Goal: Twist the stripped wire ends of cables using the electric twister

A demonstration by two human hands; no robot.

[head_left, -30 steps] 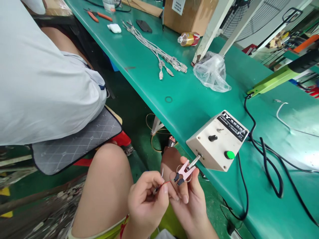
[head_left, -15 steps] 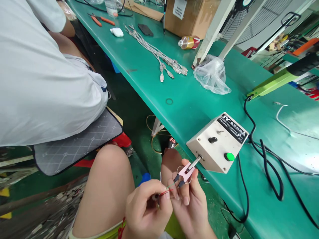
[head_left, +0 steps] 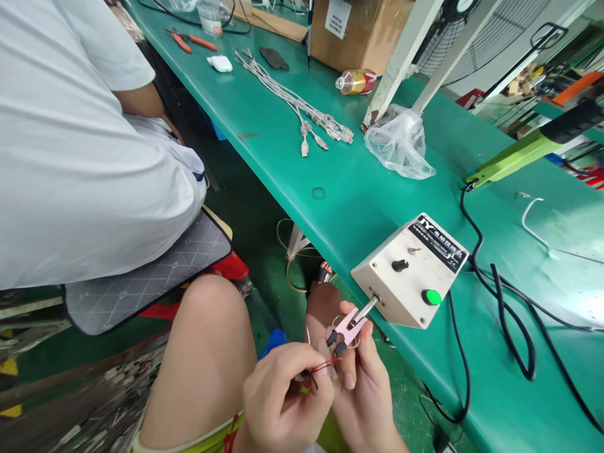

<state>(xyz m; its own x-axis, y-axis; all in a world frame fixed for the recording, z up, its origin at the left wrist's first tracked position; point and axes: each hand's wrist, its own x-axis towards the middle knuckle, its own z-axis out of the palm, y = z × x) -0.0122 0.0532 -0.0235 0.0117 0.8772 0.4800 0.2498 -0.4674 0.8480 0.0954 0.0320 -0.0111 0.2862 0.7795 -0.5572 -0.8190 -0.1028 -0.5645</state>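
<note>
My left hand (head_left: 289, 393) pinches thin wires (head_left: 325, 363), red, white and dark, close to the black tips of a pink clip (head_left: 348, 328). The clip sits on the metal shaft (head_left: 370, 306) of a beige box (head_left: 410, 270) with a black knob, a small switch and a green button. My right hand (head_left: 365, 384) is around the clip, its fingers closed on the clip's sides from behind and below. The wire ends lie just beside the clip's tips; whether any is between them cannot be made out.
Grey USB cables (head_left: 297, 100), a crumpled plastic bag (head_left: 401, 141), a bottle (head_left: 356, 82), a phone (head_left: 274, 58) and orange pliers (head_left: 191, 41) lie on the green table (head_left: 283, 170). Black cords (head_left: 507, 314) loop right of the box. A person (head_left: 94, 157) sits at the left.
My left hand has moved slightly right with the wires, and the red wire shows more clearly near the clip's tips. The seated person's arm and torso have shifted.
</note>
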